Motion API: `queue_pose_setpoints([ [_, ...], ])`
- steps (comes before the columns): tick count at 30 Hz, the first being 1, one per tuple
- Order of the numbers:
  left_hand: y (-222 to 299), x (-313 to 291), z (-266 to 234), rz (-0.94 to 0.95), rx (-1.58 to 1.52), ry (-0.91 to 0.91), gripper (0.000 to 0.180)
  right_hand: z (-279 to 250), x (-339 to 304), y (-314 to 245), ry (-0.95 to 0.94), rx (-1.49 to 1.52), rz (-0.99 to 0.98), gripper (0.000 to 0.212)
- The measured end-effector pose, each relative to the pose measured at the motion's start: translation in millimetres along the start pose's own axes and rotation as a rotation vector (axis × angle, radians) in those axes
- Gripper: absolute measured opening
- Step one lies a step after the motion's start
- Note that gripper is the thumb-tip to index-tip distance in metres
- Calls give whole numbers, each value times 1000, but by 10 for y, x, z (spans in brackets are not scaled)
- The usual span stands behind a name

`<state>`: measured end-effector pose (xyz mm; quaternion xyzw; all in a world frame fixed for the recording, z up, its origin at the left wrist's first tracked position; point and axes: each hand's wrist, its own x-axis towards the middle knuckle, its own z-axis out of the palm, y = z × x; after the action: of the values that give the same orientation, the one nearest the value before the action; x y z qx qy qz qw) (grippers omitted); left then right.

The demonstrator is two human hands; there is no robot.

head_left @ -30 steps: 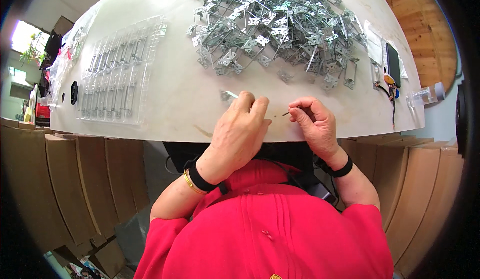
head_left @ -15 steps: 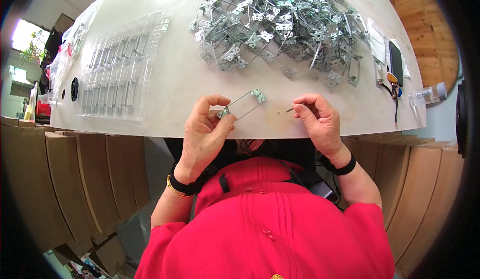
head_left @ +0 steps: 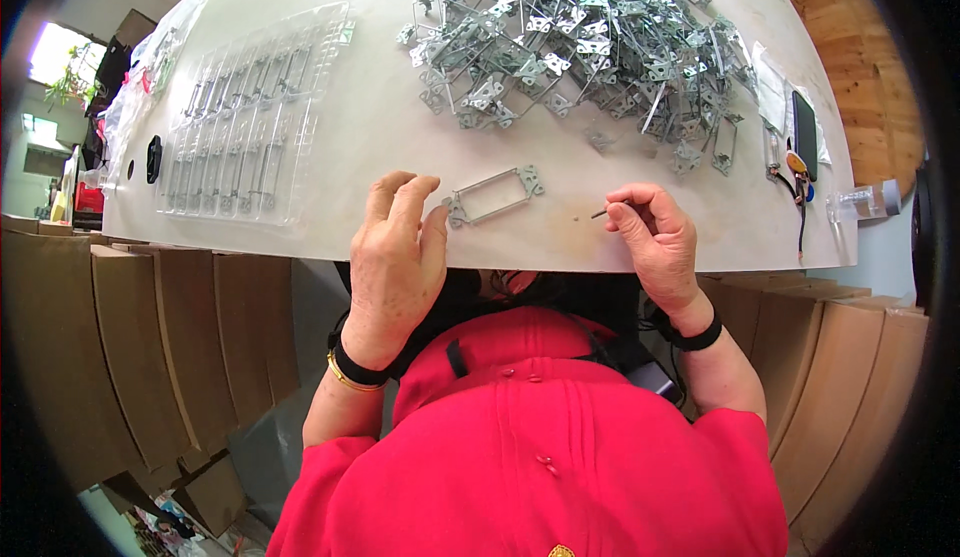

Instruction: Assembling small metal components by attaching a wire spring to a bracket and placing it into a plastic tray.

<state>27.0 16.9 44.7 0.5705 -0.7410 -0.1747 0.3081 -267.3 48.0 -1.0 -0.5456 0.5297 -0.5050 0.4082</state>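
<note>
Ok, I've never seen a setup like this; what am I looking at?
There is no robot: a person works bare-handed, seen from above by a wide fisheye camera worn on the head, so straight edges bend. On the pale table are a heap of metal brackets, a clear tray of metal parts at the left and a dark phone-like device at the right. The right hand pinches a thin dark rod. The left hand is open beside a metal frame lying on the table; whether it touches is hard to tell.
</note>
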Motion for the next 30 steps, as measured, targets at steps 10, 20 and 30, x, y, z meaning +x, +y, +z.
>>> queue_pose_setpoints([
  [10,-75,-27,135,274,110,-65,42,-4,9,24,-12,1,-21,12],
  [20,-73,1,163,350,127,-102,37,5,13,6,-12,0,-18,12],
  [30,24,29,117,102,-337,-160,26,-3,8,-7,-13,-17,-7,11],
])
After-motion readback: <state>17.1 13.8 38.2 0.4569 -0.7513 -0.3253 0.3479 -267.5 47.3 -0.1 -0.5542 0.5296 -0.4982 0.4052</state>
